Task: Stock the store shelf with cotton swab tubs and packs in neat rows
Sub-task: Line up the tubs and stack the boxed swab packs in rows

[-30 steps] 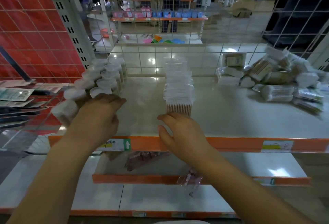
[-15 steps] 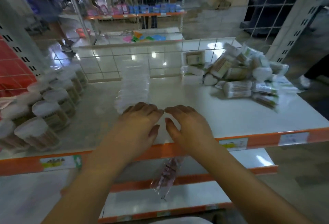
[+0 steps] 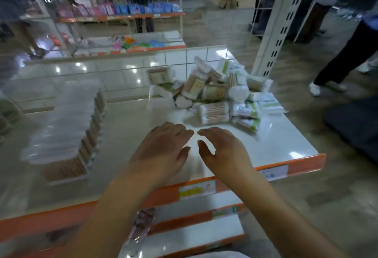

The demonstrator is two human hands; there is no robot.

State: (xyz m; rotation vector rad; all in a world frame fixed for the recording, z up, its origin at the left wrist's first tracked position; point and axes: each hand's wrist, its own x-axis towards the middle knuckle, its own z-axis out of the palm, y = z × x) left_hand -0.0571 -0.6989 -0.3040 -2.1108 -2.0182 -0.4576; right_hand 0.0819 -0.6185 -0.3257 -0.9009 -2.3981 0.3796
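Pack heap [image 3: 216, 91] possibly blocking right.

Row of clear swab packs [image 3: 67, 126], left: motion-blurred, count unreadable. Price labels [image 3: 197, 189] on near shelf edge: print illegible. Bystander [image 3: 347, 38], far right: cut off by frame top. Hanging packet [image 3: 141, 227] below: contents indistinct.

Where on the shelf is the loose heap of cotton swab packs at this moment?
In the head view the heap of packs lies at the shelf's back right, beyond the right hand, near the white upright post.
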